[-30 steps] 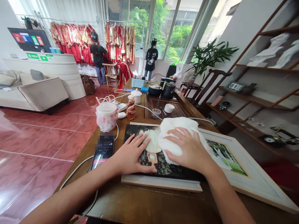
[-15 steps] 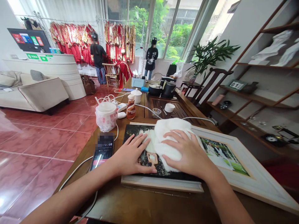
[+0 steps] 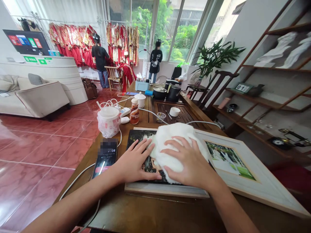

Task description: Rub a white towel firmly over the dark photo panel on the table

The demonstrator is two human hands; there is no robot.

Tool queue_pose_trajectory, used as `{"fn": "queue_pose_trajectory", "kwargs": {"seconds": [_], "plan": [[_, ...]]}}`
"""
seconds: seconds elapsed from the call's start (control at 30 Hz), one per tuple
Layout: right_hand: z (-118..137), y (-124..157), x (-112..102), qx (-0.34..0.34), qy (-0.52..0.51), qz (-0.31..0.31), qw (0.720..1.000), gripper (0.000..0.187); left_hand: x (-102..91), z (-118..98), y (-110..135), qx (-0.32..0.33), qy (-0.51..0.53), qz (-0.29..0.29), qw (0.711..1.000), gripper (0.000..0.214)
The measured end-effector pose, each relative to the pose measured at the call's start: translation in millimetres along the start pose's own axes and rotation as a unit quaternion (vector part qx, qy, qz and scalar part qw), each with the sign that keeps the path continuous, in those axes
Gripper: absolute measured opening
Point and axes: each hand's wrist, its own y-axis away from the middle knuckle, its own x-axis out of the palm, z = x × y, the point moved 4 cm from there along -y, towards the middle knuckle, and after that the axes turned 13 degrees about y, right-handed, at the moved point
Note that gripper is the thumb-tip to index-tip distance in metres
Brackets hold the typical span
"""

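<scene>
My left hand lies flat with fingers spread on a dark framed photo, holding nothing. Part of the photo shows a figure in pale clothing; the rest is covered by my hands and a cloth. My right hand presses a fluffy white cloth onto the photo, its fingers spread and curved over the bunched fabric. Under its right side is the edge of a larger white-framed photo of people in white and dark clothes on grass. A lit phone rests left of my left forearm.
On the wooden table stand a bagged white tub, a coffee bottle, a lidded white jar, a small white cup and dark pots. Cables cross the tabletop. Two people stand near the clothes racks and windows.
My right hand and the white cloth have slid slightly left and nearer, covering more of the figure. My left hand stays on the photo. The view has shifted a little.
</scene>
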Motion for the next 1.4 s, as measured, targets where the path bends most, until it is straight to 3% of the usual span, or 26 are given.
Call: {"fn": "queue_pose_trajectory", "kwargs": {"seconds": [0.1,0.2,0.5,0.63,0.73,0.97,1.07,1.4], "plan": [[18,-2,-4,-0.034,-0.039,0.01,0.999,0.034,-0.9,-2,1,0.011,0.001,-0.009,1.0,0.096],[15,-2,-5,-0.026,-0.048,0.018,0.998,0.032,-0.6,-2,1,0.015,0.008,-0.013,1.0,0.096],[-50,10,9,0.068,0.087,-0.01,0.994,0.034,-0.4,-1,1,-0.007,0.008,0.01,1.0,0.104],[-61,14,11,0.082,0.118,-0.016,0.989,0.035,-1.2,-2,1,-0.005,0.01,0.008,1.0,0.104],[-48,11,9,0.062,0.103,-0.017,0.993,0.033,-0.5,-1,0,0.003,0.014,-0.003,1.0,0.103],[12,1,-4,-0.034,-0.025,-0.007,0.999,0.032,-0.6,-2,2,0.016,0.015,-0.015,1.0,0.099],[16,0,-7,-0.042,-0.045,0.007,0.998,0.032,-0.8,-3,2,0.02,0.013,-0.019,1.0,0.097],[-51,12,11,0.075,0.075,-0.023,0.994,0.038,0.7,-2,1,0.004,0.011,-0.001,1.0,0.103]]}}
